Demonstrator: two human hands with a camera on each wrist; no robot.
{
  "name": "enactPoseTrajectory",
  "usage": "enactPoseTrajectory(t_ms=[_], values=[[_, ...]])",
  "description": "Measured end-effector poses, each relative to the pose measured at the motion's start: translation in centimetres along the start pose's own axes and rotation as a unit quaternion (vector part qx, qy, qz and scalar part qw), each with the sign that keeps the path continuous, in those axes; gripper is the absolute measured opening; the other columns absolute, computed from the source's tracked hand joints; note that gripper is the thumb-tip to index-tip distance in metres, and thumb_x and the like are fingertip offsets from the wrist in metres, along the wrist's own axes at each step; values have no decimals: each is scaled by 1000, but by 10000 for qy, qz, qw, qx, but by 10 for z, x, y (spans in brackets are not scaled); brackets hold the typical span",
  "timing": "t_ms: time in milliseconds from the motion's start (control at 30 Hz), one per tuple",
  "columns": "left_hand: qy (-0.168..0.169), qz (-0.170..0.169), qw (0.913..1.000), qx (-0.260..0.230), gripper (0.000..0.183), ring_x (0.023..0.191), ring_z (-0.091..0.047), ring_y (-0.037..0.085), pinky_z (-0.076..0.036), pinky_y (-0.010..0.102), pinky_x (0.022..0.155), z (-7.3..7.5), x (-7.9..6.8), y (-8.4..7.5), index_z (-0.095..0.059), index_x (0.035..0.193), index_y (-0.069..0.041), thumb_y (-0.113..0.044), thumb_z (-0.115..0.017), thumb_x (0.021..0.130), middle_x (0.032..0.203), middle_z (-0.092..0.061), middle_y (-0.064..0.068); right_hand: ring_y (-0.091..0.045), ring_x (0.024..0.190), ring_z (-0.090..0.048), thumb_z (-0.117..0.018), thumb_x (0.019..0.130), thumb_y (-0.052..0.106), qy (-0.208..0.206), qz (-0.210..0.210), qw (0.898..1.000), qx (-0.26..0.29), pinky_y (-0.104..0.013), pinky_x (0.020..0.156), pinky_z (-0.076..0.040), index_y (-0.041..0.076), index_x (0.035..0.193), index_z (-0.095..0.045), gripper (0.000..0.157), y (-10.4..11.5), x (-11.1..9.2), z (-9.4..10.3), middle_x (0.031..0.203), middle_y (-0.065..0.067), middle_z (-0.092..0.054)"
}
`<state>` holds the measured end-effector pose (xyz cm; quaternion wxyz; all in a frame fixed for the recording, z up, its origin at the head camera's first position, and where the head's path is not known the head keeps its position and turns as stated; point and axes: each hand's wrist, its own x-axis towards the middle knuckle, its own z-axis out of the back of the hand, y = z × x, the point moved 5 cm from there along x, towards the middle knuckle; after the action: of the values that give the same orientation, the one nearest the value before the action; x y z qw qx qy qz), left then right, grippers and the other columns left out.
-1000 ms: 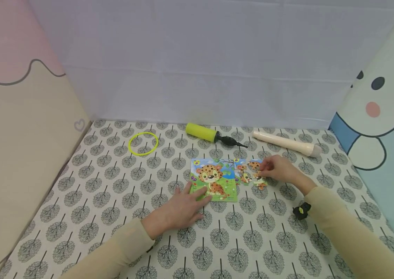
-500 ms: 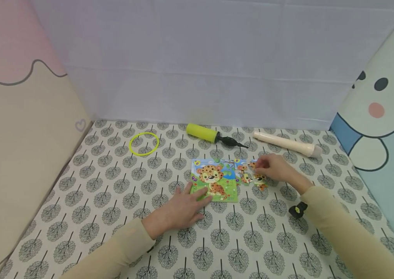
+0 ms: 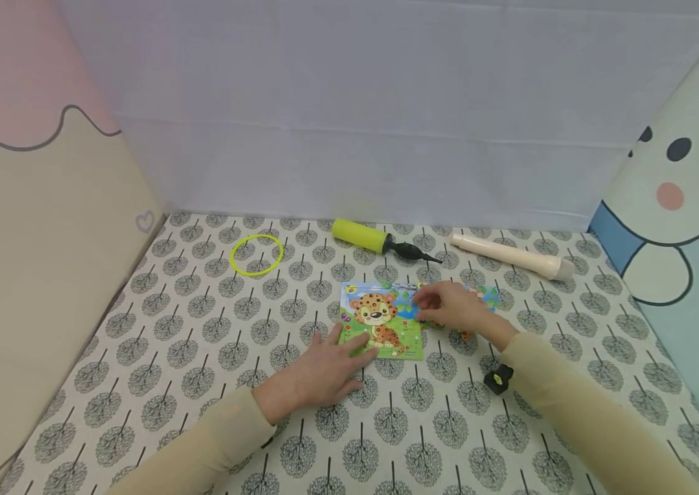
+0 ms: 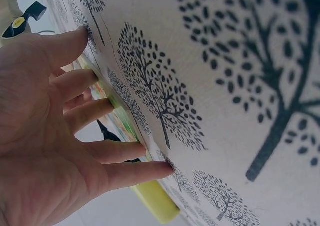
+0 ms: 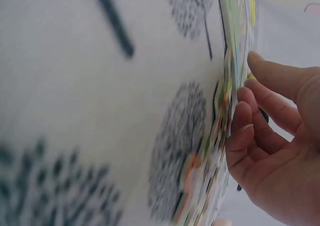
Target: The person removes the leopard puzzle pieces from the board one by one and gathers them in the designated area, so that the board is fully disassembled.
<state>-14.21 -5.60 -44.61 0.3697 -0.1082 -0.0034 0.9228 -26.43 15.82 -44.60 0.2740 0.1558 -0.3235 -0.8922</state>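
Observation:
A jigsaw puzzle board (image 3: 376, 317) with a spotted leopard cub picture lies flat on the cloth. My left hand (image 3: 321, 371) rests at its lower left corner with fingers spread, also plain in the left wrist view. My right hand (image 3: 456, 307) is over the board's right edge, its fingers bent. In the right wrist view, the right hand's thumb and forefinger tips are apart near the board, with no piece visible between them. Several loose puzzle pieces (image 3: 490, 295) lie right of the board, partly hidden under the right hand.
A yellow hand pump (image 3: 361, 236) with a black nozzle lies behind the board. Right of it is a pale, wand-like stick (image 3: 504, 254). A thin yellow ring (image 3: 256, 273) lies at the back left. The tree-print cloth (image 3: 213, 330) covers the table, with fabric walls on three sides.
My right hand has moved left from the loose pieces to the board's right edge, uncovering pieces at the far right. My left hand has stayed at the board's corner.

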Motion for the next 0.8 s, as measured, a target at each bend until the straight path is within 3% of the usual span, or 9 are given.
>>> enactPoseTrajectory(t_ms=[267,433,800], values=[[14,-13,10000,80,63,131,-24,53,-34,69,93,2,0,-1,-30,151,-25,-49,-48,96,155,-23,7,-16,83,-58,-80,78,31,10,451,9974,-562,-34,74,-50,6,112,-69,44,24,15,-14,98,-1,-67],[47,-3,9999,129,63,132,-24,53,-35,69,92,1,1,-1,-30,151,-25,-50,-47,96,155,-23,7,-20,97,-59,-82,75,33,239,246,9961,-809,-38,89,-49,6,114,-67,50,31,21,-20,107,-3,-66],[77,-3,9999,123,62,131,-23,54,-34,70,92,1,1,-1,-30,151,-26,-50,-47,96,155,-23,7,-16,91,-59,-84,72,28,483,-69,9963,-708,-35,86,-51,7,104,-66,41,35,26,-23,97,1,-64]])
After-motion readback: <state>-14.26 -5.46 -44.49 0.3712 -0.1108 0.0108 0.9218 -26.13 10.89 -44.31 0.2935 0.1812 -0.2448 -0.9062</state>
